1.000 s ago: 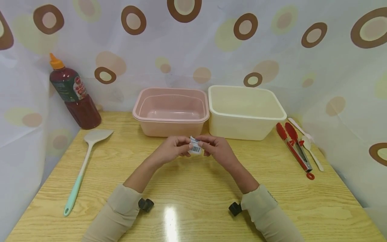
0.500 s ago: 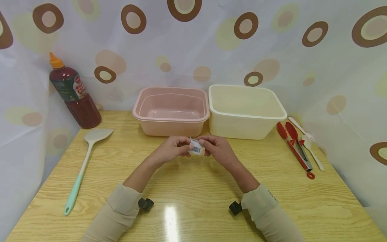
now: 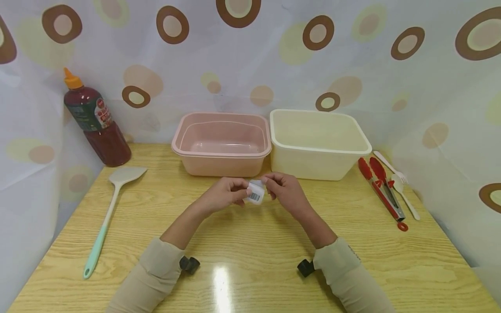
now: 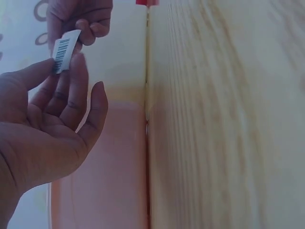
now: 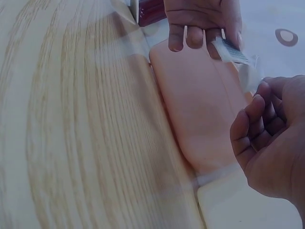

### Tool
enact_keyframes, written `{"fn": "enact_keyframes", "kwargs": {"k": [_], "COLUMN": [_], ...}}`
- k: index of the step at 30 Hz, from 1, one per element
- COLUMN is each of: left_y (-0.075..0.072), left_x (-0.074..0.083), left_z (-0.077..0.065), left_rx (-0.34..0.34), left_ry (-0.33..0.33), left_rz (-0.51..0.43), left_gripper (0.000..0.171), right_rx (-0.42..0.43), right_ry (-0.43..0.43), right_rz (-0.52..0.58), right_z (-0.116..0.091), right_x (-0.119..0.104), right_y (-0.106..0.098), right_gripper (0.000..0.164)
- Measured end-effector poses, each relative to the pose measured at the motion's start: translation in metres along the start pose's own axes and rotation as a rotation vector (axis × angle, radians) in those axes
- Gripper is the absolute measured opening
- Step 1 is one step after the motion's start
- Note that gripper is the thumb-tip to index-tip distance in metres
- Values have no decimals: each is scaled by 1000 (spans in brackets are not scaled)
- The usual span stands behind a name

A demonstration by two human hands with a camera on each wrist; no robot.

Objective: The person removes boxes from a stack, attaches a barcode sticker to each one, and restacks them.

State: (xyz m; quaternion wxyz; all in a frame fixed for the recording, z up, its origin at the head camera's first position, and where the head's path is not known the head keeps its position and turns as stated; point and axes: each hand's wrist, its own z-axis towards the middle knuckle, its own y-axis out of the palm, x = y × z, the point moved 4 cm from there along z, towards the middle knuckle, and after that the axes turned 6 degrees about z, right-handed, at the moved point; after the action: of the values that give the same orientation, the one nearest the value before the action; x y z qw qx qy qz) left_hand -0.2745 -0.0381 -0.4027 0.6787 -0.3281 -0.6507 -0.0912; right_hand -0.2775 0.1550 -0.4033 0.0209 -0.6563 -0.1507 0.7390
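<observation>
Both hands meet over the table in front of the pink tub. Between thumb and fingers, my left hand (image 3: 225,194) pinches a small white barcoded piece (image 3: 255,194), thin and flat; whether it is a label or a packet I cannot tell. At its upper right corner, the fingertips of my right hand (image 3: 285,190) pinch a pale, see-through edge. That film-like part (image 5: 249,76) spans from the barcode to the right fingertips in the right wrist view. From the left wrist view, the barcode (image 4: 62,55) faces the camera and the right hand (image 4: 78,19) is behind it.
The pink tub (image 3: 221,165) and a cream tub (image 3: 313,167) stand side by side at the back. A sauce bottle (image 3: 98,121) and a spatula (image 3: 103,226) are at left. Red tongs (image 3: 381,191), a fork (image 3: 387,165) and a spoon (image 3: 405,198) lie at right.
My right hand has shifted slightly to the right, away from the left fingers. The barcoded piece has tilted and more of it now shows between the hands.
</observation>
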Motion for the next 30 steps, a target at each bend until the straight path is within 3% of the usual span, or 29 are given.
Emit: {"fn": "enact_keyframes", "kwargs": {"k": [9,18,30], "left_y": [3,3,3], "left_x": [-4,-8,-10], "left_z": [0,-3,-3], "left_rx": [-56,-71,-80], "left_ry": [-9,-113,-186], "left_rz": [15,26,15], "left_gripper": [23,24,24], "right_rx": [19,39,70], "right_ry": [11,28,45], "right_rz": [15,43,83], "right_z": [2,2,3], "right_x": [1,2,1], "right_y": [-4,-9,-13], "right_gripper": [29,25,27]}}
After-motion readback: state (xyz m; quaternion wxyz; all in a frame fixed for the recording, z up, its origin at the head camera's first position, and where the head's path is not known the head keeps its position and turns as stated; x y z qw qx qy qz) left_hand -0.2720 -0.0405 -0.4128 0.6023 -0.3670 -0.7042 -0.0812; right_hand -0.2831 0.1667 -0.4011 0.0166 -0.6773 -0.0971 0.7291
